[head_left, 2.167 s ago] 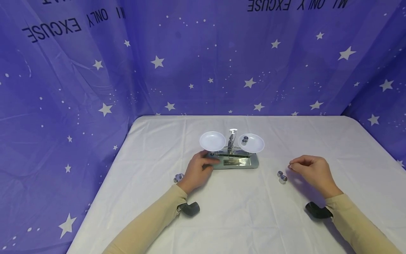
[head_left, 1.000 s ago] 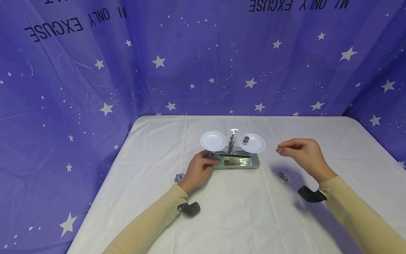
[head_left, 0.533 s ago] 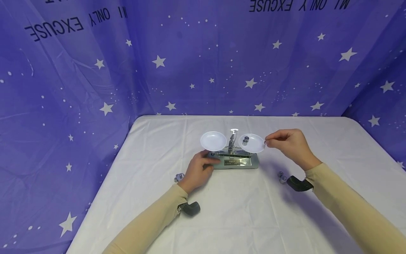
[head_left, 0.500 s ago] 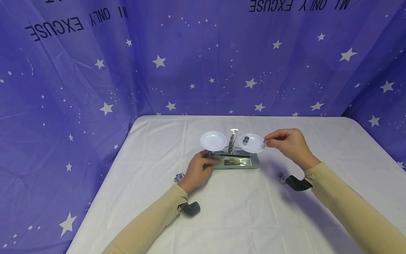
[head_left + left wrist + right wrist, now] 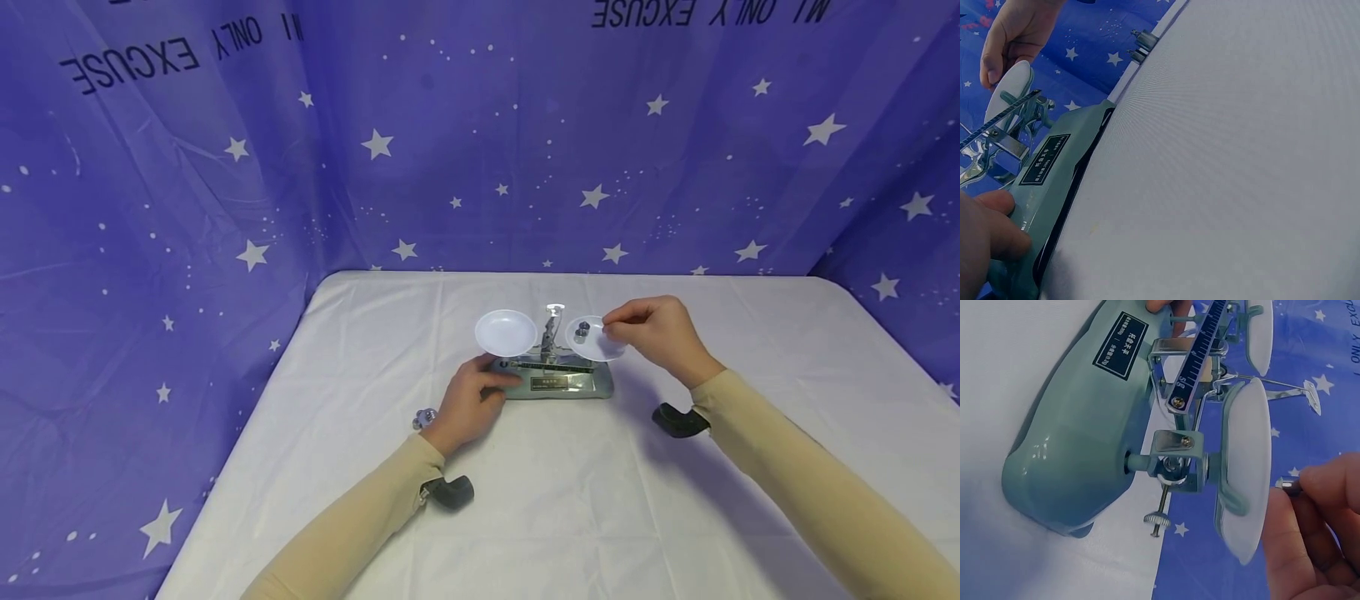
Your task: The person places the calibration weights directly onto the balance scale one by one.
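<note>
A balance scale with a grey-green base (image 5: 581, 385) stands on the white table. My left hand (image 5: 468, 404) holds the left end of its base, fingers lying on the casing (image 5: 1035, 200). The left pan (image 5: 506, 333) is bare. Two small metal weights (image 5: 582, 331) sit close together on the right pan (image 5: 600, 348). Over that pan, my right hand (image 5: 660, 333) pinches another small metal weight (image 5: 1289, 484) between thumb and fingertips. In the right wrist view this weight is just off the pan's upper face (image 5: 1252, 469).
A cluster of small metal weights (image 5: 423, 418) lies left of my left hand. Two more weights (image 5: 1142, 45) stand on the table, seen in the left wrist view; in the head view the right wrist's black device (image 5: 680, 421) covers their place. A starry purple curtain (image 5: 450, 167) hangs behind the table.
My right hand has lifted a small weight from beside the two on the table and carried it leftward and up, over the right pan. My left hand stays at the base.
</note>
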{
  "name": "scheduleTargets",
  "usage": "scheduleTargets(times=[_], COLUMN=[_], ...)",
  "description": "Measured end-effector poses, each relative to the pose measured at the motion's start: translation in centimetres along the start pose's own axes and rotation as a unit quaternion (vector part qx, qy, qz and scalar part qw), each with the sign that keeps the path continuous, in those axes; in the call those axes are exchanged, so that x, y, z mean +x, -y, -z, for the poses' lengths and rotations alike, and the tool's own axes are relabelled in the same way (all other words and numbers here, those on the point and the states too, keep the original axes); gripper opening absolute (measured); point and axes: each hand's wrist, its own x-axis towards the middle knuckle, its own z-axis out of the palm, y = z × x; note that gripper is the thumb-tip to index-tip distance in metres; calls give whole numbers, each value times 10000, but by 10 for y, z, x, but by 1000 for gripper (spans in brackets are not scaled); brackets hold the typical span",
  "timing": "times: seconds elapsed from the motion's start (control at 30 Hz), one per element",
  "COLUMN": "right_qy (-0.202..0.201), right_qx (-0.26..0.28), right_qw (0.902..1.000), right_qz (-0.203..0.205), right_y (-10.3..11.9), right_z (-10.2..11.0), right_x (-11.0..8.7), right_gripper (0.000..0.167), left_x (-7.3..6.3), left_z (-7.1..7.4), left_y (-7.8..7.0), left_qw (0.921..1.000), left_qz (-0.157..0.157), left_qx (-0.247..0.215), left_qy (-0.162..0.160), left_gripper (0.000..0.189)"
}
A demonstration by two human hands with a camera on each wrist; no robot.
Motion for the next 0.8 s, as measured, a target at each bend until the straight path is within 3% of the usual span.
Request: scheduleTargets(times=[0.8], right_qy=[48], right_qx=[-333], right_qw=[9994], right_qz=[105], right_y=[8], right_z=[-18], right_x=[8], right_gripper=[11], left_x=[-1], left_z=[0], left_y=[-1], left_qw=[9999], left_qz=[112], left_qx=[-51], left_qy=[19], left_gripper=[29])
